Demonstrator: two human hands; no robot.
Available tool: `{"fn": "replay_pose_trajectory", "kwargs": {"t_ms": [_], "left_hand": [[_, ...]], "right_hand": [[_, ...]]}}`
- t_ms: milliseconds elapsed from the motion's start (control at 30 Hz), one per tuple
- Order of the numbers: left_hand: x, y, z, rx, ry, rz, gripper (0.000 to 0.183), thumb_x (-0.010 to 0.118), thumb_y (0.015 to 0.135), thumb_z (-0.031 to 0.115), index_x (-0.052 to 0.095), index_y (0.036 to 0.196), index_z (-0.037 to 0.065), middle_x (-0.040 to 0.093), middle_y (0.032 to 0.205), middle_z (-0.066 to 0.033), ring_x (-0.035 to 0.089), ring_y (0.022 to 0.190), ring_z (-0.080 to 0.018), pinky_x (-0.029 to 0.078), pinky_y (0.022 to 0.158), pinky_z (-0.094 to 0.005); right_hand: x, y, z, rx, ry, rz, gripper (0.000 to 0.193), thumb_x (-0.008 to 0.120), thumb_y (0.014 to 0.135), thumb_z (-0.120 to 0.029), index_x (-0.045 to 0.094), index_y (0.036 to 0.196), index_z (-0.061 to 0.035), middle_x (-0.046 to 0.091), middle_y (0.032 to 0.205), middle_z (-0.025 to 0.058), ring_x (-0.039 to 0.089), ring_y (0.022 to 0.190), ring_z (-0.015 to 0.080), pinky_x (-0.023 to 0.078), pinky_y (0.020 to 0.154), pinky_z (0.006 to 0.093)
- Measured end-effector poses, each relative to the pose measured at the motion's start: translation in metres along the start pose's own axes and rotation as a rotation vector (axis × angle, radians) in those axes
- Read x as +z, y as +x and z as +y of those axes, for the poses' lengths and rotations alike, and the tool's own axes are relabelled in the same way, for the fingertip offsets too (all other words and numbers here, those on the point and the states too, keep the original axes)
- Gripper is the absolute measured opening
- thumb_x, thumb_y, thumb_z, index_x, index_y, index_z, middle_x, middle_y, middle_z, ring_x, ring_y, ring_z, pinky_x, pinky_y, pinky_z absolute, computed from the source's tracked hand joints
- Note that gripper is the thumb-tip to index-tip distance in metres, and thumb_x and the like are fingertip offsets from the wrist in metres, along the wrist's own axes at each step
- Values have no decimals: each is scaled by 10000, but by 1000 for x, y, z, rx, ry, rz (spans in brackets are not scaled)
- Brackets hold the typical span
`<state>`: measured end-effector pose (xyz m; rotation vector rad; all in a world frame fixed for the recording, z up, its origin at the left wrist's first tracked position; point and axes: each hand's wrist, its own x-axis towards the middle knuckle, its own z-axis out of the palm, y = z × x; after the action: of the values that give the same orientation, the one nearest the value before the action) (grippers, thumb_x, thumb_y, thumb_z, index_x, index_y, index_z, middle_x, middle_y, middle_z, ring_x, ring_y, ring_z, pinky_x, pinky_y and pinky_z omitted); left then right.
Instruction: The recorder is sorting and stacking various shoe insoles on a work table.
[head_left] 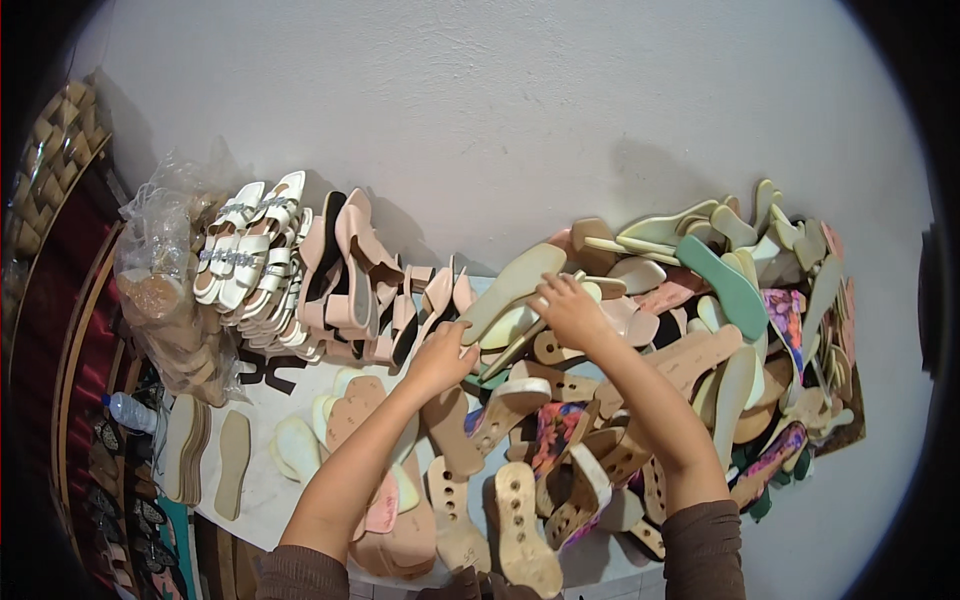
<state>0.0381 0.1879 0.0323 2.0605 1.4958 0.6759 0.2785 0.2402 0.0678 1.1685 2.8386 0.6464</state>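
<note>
My left hand (443,358) is closed on the lower end of a pale cream insole (516,290), which slants up and to the right. My right hand (573,308) reaches over the heap just right of that insole, its fingers bent down among more pale insoles; exactly what they grip is hidden. A thin insole seen edge-on (512,352) lies between the two hands. Below them spread wooden-looking soles with round holes (517,515) and tan soles (452,430). To the right of my right hand lies a green insole (722,285).
White strapped sandals (243,262) stand stacked at the left, beside pink heeled shoes (350,270). A clear plastic bag (165,290) holds tan pieces. Tan insoles (235,465) lie on the white tabletop (262,405). A water bottle (130,412) is at the left edge; a grey wall (480,120) rises behind.
</note>
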Motion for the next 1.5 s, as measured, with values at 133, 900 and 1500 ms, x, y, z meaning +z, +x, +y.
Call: {"fn": "replay_pose_trajectory", "kwargs": {"t_ms": [133, 900, 1500], "left_hand": [[25, 31, 5, -41, 81, -6, 507, 548, 796, 264, 414, 1219, 20, 487, 1102, -198, 526, 974, -345, 430, 828, -409], [14, 95, -34, -358, -409, 87, 520, 395, 820, 309, 374, 1265, 42, 571, 970, -193, 607, 787, -288, 493, 691, -348], [33, -46, 58, -418, -1479, 76, 399, 546, 859, 179, 420, 1202, 17, 529, 1089, -84, 519, 993, -148, 428, 835, -265]], "right_hand": [[40, -7, 12, 3, 31, -230, 193, 538, 744, -118, 587, 930, -125, 586, 941, 50, 523, 1009, 215, 384, 885, 373], [30, -1, 102, 138, 421, -174, 378, 612, 633, -72, 522, 1000, -65, 575, 933, 126, 554, 927, 308, 447, 751, 400], [-69, -17, -64, 770, 2221, -455, 418, 490, 818, -194, 425, 1197, -30, 513, 1085, 124, 531, 964, 207, 432, 848, 345]]}}
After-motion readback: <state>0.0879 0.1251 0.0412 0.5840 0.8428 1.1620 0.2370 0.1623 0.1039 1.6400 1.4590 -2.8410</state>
